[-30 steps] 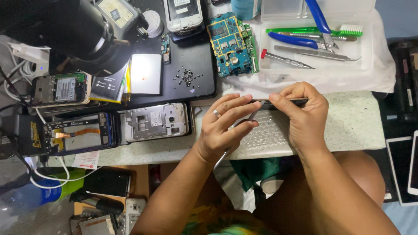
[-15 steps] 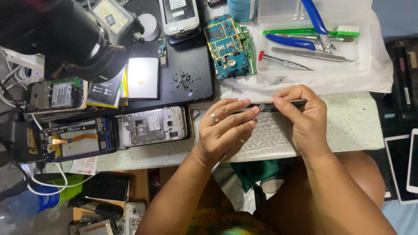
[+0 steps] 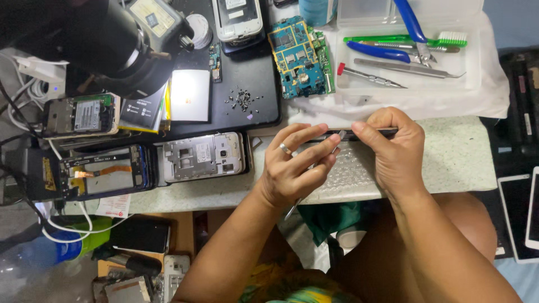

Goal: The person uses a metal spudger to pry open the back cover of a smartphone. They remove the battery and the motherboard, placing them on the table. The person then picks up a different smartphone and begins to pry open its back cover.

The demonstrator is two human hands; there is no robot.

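Note:
My left hand [image 3: 292,168], with a ring on one finger, and my right hand [image 3: 393,151] together hold a thin dark phone [image 3: 362,132] stood on its edge. It sits over a sheet of bubble wrap [image 3: 351,177] on the speckled table top. A slim metal tool runs under my left hand: its lower end [image 3: 293,209] sticks out below the palm and its tip lies at the phone's left end. My right thumb and fingers pinch the phone's right half.
A blue circuit board [image 3: 300,56] lies behind the hands. A clear tray [image 3: 477,84] holds blue pliers, tweezers and a green brush. Loose screws [image 3: 242,100] sit on a black mat. A silver phone frame [image 3: 203,156] and an opened phone [image 3: 98,174] lie left.
Both hands stay on the dark phone in much the same grip; the left fingers have shifted slightly along its edge. The view has drifted a little.

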